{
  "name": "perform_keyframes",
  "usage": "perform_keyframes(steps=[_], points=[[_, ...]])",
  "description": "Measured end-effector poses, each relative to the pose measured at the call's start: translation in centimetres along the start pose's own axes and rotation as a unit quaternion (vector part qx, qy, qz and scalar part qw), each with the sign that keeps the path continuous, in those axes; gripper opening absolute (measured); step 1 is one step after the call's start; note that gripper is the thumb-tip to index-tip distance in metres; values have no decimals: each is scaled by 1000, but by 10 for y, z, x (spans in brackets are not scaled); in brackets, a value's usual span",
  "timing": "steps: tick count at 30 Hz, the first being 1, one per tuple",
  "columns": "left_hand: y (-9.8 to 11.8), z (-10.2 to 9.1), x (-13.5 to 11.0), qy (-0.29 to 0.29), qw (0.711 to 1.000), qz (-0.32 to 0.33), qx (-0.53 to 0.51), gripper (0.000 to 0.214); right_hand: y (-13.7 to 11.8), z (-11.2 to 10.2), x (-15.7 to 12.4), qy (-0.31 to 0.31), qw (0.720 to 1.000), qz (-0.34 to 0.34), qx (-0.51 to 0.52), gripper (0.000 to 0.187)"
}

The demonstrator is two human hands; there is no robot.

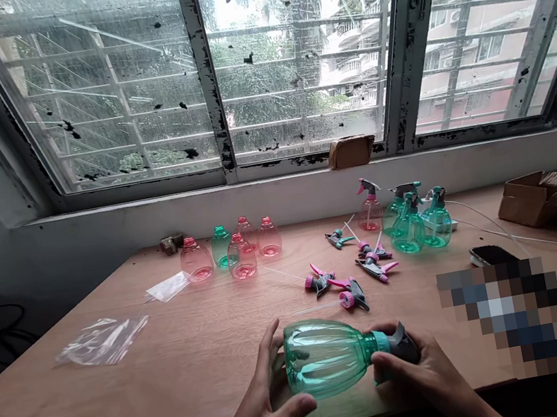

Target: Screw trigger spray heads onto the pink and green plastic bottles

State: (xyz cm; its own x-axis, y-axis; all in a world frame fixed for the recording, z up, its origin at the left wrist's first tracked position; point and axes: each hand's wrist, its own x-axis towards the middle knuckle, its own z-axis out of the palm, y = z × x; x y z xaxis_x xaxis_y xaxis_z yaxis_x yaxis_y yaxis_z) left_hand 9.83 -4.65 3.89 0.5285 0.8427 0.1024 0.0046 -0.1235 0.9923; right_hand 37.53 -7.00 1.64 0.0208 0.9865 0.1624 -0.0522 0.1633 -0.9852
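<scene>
Green bottle (pixel 329 356) is on its side, low over the near edge of the table (pixel 178 370), held in both your hands. Left hand (pixel 262 405) cups the body, fingers spread, grip closed on it. Right hand (pixel 426 373) is wrapped around the grey spray head (pixel 402 343) at the neck. Beyond the bottle, right: four fitted bottles (pixel 413 221) standing. Beyond, left: five bare bottles (pixel 234 248). Just beyond it: several loose heads (pixel 347 275), unfitted.

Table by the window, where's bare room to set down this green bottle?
Widest bare table lies between the plastic bag and your left hand on the green bottle, in front of the capless bottles. Crowded: loose trigger heads and finished sprayers ahead right; phone further right.
</scene>
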Motion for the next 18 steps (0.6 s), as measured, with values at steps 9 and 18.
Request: perform_keyframes(steps=[9, 18], points=[[6, -2, -1, -2, 998, -16, 56, 83, 0, -1, 1, 13, 1000, 4, -6, 39], [2, 0, 2, -18, 998, 24, 55, 96, 0, -1, 0, 9, 1000, 2, 3, 35]])
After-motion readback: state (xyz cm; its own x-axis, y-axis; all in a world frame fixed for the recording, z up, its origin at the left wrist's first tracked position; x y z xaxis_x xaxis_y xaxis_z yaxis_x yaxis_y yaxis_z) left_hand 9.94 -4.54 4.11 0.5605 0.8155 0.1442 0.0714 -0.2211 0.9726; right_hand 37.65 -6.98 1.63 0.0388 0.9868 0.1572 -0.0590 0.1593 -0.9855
